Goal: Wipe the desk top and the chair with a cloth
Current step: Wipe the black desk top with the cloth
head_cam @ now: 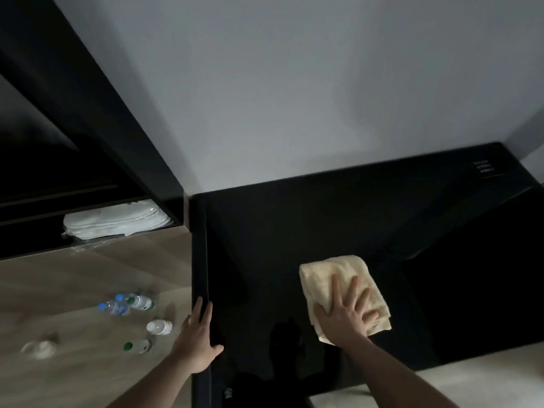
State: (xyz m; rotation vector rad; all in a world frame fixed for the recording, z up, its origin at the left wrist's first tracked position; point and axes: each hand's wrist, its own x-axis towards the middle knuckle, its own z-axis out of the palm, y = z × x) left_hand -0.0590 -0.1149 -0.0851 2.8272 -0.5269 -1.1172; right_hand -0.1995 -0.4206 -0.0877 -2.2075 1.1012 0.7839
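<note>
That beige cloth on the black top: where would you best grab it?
The cloth lies folded flat under the right hand. Probably best pinched from above at its far edge, where the bunched folds stand free of the hand.

- The bench (294, 231) was glossy black, plain, with a small white mark printed near its front left corner.
- The cloth (329, 278) on the bench was pale cream, without pattern.
- The wall (294, 83) behind the bench's far edge was a flat light grey.
- The lower counter (88, 275) off the bench's left edge showed a light brown wood grain.
- The water bottles (126, 303) on that counter were clear with blue caps and white-and-green labels.
- A bottle (138, 346) nearer the front had a green cap; a white cup (159, 326) lay between.
- The folded items (117, 220) on the dark shelf were white.
- The cabinet frame (88, 98) above was black.
</note>
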